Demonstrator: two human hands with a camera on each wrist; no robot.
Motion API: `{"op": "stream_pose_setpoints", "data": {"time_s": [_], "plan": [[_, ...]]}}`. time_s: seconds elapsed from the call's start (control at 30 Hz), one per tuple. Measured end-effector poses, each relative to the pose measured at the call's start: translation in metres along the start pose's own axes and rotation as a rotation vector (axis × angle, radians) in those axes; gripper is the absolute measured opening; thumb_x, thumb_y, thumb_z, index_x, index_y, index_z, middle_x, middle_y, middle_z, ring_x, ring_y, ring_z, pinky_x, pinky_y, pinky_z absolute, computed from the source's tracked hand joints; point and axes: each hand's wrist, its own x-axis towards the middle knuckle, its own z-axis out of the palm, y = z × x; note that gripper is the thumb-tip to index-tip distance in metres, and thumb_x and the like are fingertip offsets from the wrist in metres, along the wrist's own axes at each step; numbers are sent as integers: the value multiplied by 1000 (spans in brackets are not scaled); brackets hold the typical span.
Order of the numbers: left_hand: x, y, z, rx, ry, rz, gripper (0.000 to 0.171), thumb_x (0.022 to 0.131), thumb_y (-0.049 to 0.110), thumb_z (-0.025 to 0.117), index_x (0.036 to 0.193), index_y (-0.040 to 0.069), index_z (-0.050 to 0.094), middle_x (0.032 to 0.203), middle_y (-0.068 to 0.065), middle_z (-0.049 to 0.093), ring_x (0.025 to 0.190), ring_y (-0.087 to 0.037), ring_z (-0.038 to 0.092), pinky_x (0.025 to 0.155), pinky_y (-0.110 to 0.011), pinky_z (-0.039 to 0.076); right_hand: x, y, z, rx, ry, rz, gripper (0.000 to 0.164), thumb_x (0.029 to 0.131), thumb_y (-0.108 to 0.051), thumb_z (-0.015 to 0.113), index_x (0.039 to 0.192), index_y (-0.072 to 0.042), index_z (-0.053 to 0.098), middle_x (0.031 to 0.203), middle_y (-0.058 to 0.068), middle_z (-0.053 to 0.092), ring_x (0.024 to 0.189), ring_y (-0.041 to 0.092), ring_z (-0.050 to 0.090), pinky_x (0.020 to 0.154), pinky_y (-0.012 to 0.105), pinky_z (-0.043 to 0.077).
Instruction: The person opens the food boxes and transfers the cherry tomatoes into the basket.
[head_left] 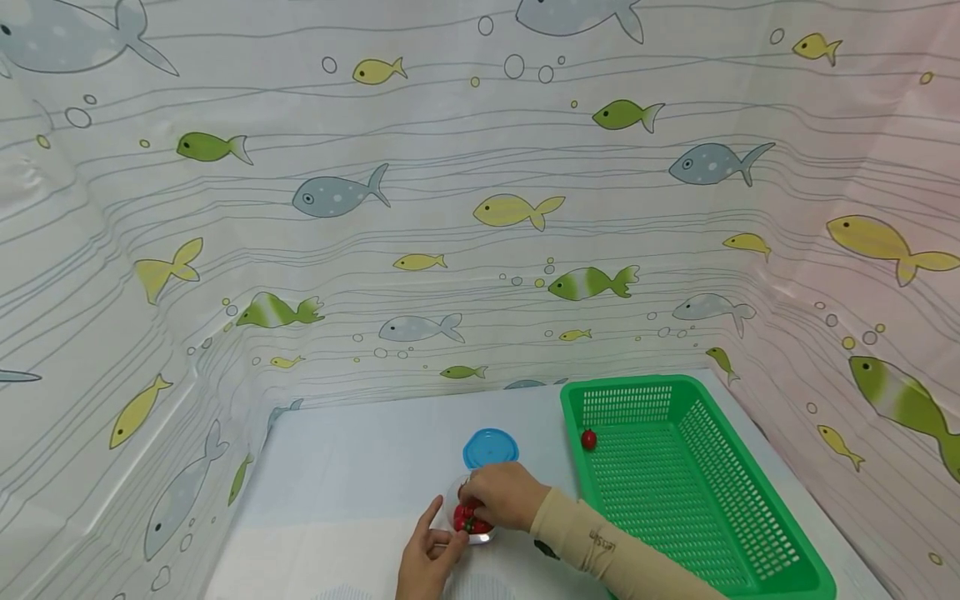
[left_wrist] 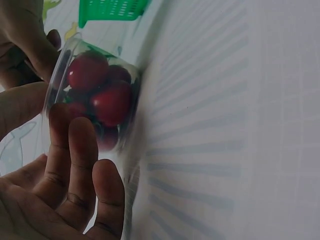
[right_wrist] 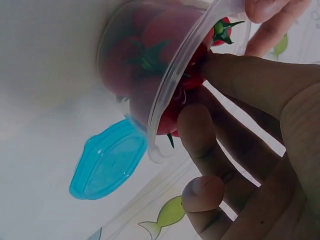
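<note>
A clear plastic tub [head_left: 452, 493] holds several red cherry tomatoes [head_left: 468, 523] with green stalks. My left hand [head_left: 426, 560] steadies it at the near left side, thumb and fingers about the rim. In the left wrist view, several of this hand's fingers [left_wrist: 81, 150] lie against the clear wall. From the right, my right hand [head_left: 508, 497] reaches over the tub. Its thumb and fingers pinch a cherry tomato [right_wrist: 196, 75] at the mouth of the tub, as the right wrist view shows; the fingers partly cover it.
Just behind the tub, a blue lid [head_left: 491, 448] lies on the white table cover [head_left: 337, 483]. To the right stands a large green plastic basket [head_left: 675, 475] with one cherry tomato [head_left: 589, 440] near its far left corner. Fish-patterned sheeting [head_left: 420, 292] encloses the back and sides.
</note>
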Motion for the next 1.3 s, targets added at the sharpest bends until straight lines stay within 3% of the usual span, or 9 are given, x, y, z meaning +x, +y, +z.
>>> {"op": "stream_pose_setpoints", "data": {"time_s": [0.33, 0.67, 0.87, 1.3], "plan": [[2, 0, 1, -11, 9, -2, 83, 93, 31, 76, 156, 0, 31, 85, -8, 68, 72, -18, 65, 64, -27, 50, 2, -2, 3, -53, 42, -23, 20, 83, -15, 86, 96, -28, 82, 87, -16, 71, 75, -4, 58, 69, 16, 52], [3, 3, 1, -2, -1, -11, 84, 93, 32, 76, 157, 2, 31, 86, -7, 68, 74, -19, 65, 64, -28, 50, 6, 1, 2, -205, -51, -63, 37, 79, -20, 89, 110, -38, 79, 95, -12, 66, 78, 2, 58, 75, 19, 53], [2, 1, 0, 4, -11, -8, 83, 94, 32, 75, 156, 0, 30, 86, -7, 68, 74, -19, 66, 64, -28, 50, 5, 1, 3, -291, -58, -110, 42, 79, -24, 89, 115, -41, 76, 102, -10, 66, 80, 2, 60, 75, 20, 54], [1, 0, 0, 8, 0, -10, 83, 94, 34, 75, 156, 1, 32, 87, -6, 69, 77, -22, 68, 66, -29, 50, 3, 1, 3, -329, -34, -127, 34, 81, -26, 87, 112, -37, 74, 100, -11, 64, 76, 2, 59, 72, 17, 52]]}}
